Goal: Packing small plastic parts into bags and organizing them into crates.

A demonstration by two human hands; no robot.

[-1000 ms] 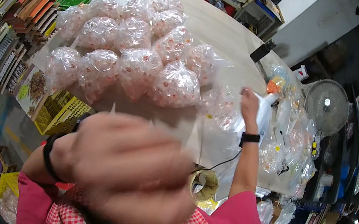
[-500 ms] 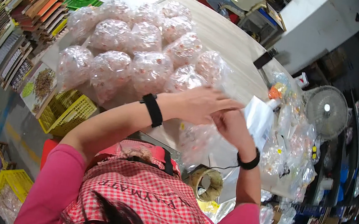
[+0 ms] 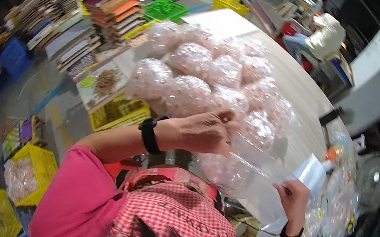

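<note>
Thin, clear, glossy plastic film (image 3: 257, 158): see-through, stretched slantwise, bright streak along its lower margin; held up toward near edge of table (image 3: 303, 102).

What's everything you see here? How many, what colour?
Table: one, pale, middle
Filled bags: about a dozen, clear and pinkish, on table
Plastic piece: one, clear, before the bags
Sheet: one, whitish, table's right side
Loose packages: many, mostly clear, table's right
Fan: one, grey, far right
Boards: many, mixed colours, upper left
Basket: one, green, behind table
Crates: at least four, yellow, left and behind table
Box: one, blue, left floor
Co-worker: one, pale top, upper right
Apron: one, red-white check, bottom
Left hand: one, black wristband, plastic's left end
Right hand: one, black wristband, plastic's right end
</note>
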